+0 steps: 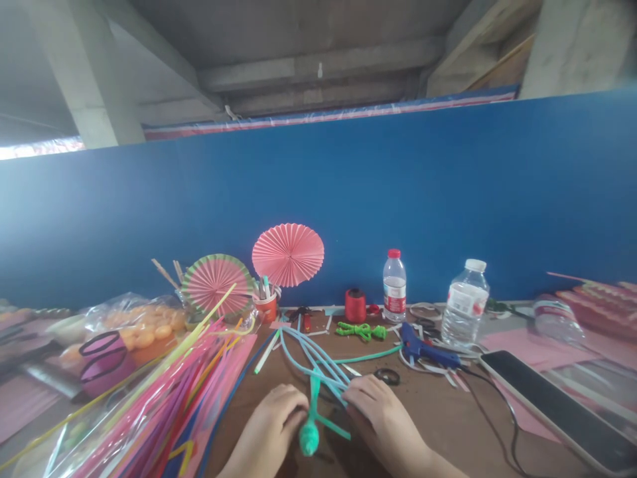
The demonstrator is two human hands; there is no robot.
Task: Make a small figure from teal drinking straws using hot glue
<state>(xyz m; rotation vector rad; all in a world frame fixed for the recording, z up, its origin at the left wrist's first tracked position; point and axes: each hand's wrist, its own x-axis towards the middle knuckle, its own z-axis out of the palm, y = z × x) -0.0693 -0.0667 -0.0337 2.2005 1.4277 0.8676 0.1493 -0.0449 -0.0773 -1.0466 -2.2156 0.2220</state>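
Observation:
A green piece with a wound, ball-shaped end (309,438) hangs between my two hands, its strip tails spreading upward and to the right. My left hand (275,421) is closed, thumb and fingers pinched against the green piece's left side. On the other side, my right hand (381,415) has its fingers curled down over the lower ends of several light blue strips (311,345). Those strips fan away from me across the brown table, and the right fingertips are partly hidden.
At left lie plastic-wrapped colourful strips (169,392) and purple rings (105,362). Behind stand pink paper fans (288,255), a pen cup (267,307), red thread spool (355,307) and water bottles (465,302). A blue glue gun (428,350) and phone (557,408) lie right.

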